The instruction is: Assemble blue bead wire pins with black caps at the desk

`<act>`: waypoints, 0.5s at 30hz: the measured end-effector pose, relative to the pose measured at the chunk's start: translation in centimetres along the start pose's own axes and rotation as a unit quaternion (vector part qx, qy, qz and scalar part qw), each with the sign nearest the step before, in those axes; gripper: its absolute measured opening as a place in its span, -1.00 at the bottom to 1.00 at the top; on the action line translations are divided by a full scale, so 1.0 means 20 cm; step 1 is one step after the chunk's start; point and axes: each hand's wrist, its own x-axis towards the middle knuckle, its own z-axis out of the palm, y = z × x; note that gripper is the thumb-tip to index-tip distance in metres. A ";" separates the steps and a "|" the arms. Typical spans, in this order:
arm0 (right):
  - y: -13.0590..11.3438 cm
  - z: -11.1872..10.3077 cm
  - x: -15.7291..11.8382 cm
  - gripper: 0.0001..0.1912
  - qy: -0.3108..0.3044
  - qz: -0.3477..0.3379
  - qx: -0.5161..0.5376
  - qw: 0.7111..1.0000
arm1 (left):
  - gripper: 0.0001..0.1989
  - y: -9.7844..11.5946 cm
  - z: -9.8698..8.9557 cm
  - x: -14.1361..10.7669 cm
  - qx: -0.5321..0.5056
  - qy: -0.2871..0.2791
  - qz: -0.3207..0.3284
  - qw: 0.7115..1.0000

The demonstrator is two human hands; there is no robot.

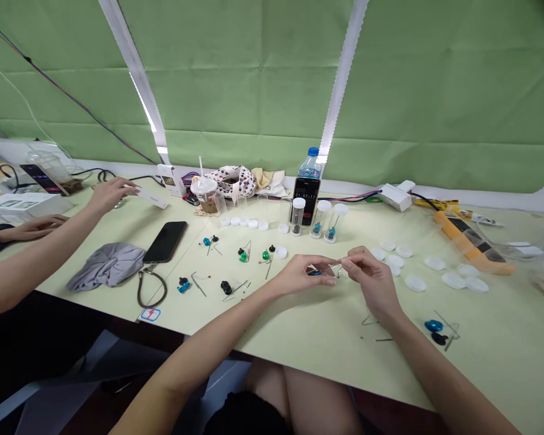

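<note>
Nearer the person than the upright phone (306, 188), and slightly to its right, the left hand (301, 276) and right hand (372, 284) work close together above the table (317, 332). The left hand grasps a blue part (315, 273), mostly covered by the fingers; the right hand pinches a thin wire (339, 270) between thumb and fingertips. Whether the wire is attached to the blue part cannot be told.

The likeliest mishap is a slip: a wire so fine, held only by the tips, could twist or spring out if squeezed unevenly. It could then land among the bent wire (367, 321) and straight rod (383, 340), to the phone's right and nearer the person, and be mistaken for one of them. The right forearm passes just beside these, so lowering it might sweep them along, perhaps into the set with the blue knob (434, 326) and black disc (439, 339), farther right of the phone.

To the phone's left, the black part (225, 287) and its loose bits lie near the left forearm; a sideways drag of that arm could scatter them. The capped vial (298, 220) standing just before the phone is narrow, so a careless forward reach might topple it against the screen.
</note>
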 end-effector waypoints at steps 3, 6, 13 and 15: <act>-0.01 0.00 -0.01 -0.88 -0.001 -0.010 -0.027 1.000 | -0.53 0.00 0.00 0.00 -0.025 0.001 0.022 0.999; -0.01 0.00 -0.01 -0.76 0.013 -0.014 -0.041 0.999 | -0.41 0.00 -0.01 0.01 -0.068 0.023 0.053 0.996; 0.05 0.00 0.01 -0.67 -0.047 0.019 -0.229 0.972 | -0.42 0.02 -0.04 0.00 -0.112 0.095 0.078 0.986; 0.07 -0.01 0.01 -0.70 -0.082 -0.011 -0.311 0.947 | -0.45 0.01 -0.03 0.00 -0.105 0.103 0.076 0.986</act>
